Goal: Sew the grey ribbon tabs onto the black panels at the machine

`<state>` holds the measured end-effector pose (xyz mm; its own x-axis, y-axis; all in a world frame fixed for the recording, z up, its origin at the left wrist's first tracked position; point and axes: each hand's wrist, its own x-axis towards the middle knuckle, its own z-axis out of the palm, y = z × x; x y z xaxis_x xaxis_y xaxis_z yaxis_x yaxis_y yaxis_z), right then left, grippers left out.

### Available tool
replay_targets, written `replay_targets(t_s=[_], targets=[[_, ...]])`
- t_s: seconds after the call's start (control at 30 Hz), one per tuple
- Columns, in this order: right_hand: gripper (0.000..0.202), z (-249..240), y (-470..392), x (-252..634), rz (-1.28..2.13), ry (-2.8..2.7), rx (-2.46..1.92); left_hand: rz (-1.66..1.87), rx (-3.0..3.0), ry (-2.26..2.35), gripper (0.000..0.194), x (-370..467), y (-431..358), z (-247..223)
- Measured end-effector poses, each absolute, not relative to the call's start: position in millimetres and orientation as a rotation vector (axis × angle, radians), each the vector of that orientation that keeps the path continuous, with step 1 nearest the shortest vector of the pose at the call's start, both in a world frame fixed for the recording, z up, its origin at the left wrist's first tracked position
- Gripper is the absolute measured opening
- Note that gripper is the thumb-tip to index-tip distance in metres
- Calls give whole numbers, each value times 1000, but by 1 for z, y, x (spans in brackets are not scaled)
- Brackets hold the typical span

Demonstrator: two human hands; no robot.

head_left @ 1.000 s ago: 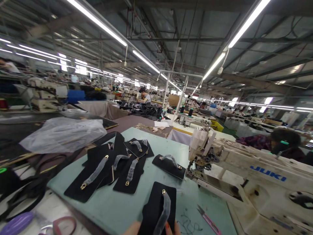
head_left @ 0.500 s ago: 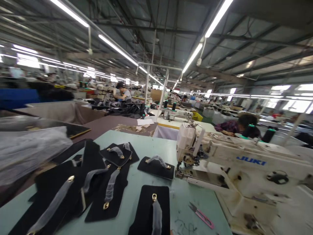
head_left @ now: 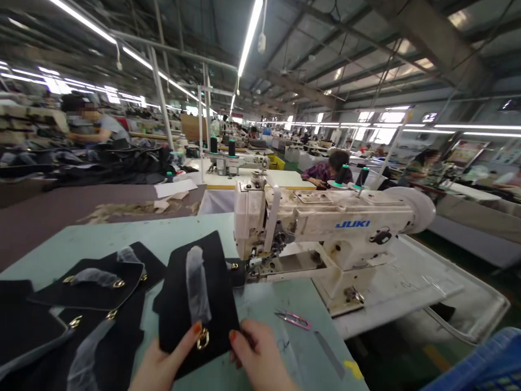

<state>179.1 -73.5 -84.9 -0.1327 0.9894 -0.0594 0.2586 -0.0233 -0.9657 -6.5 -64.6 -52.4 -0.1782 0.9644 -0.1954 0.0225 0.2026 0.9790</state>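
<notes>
Both hands hold up a black bag panel [head_left: 222, 304] that has a plastic-wrapped handle [head_left: 197, 282] fixed to it by gold rings. My left hand [head_left: 166, 355] grips its lower left side, thumb on the front near the lower gold ring [head_left: 203, 339]. At the lower right edge, my right hand [head_left: 258, 347] pinches the panel, some fingers curled behind. Just beyond stands a white JUKI sewing machine [head_left: 317, 209], and part of another black panel [head_left: 236, 277] shows beside its needle area. Pink thread snips [head_left: 293, 319] lie on the table to the right of my right hand.
Several more black panels with wrapped handles overlap on the green table [head_left: 73, 236] at left, one of them a pointed panel [head_left: 93, 282]. A blue basket [head_left: 484, 364] is at lower right. People sit at other machines, one in a purple patterned top [head_left: 321, 171].
My view has swung right. Both hands have come into view, holding a panel raised above the table; the panel nearest me earlier lay flat there.
</notes>
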Motion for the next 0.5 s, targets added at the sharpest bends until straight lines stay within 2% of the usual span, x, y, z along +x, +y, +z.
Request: replay_targets(t_s=[0.07, 0.17, 0.33, 0.5], targets=[[54, -75, -50, 181, 1333, -1452, -1290, 1114, 949, 1391, 40, -3, -38, -44], [57, -67, -25, 183, 1325, -1389, -1284, 1123, 838, 1223, 47, 6, -7, -38], [64, -71, -6, 184, 1289, -1250, -1314, 1072, 693, 1068, 36, 20, 25, -39], [66, -74, 2, 183, 1280, -1110, -1329, 1080, 766, 1038, 35, 24, 43, -36]])
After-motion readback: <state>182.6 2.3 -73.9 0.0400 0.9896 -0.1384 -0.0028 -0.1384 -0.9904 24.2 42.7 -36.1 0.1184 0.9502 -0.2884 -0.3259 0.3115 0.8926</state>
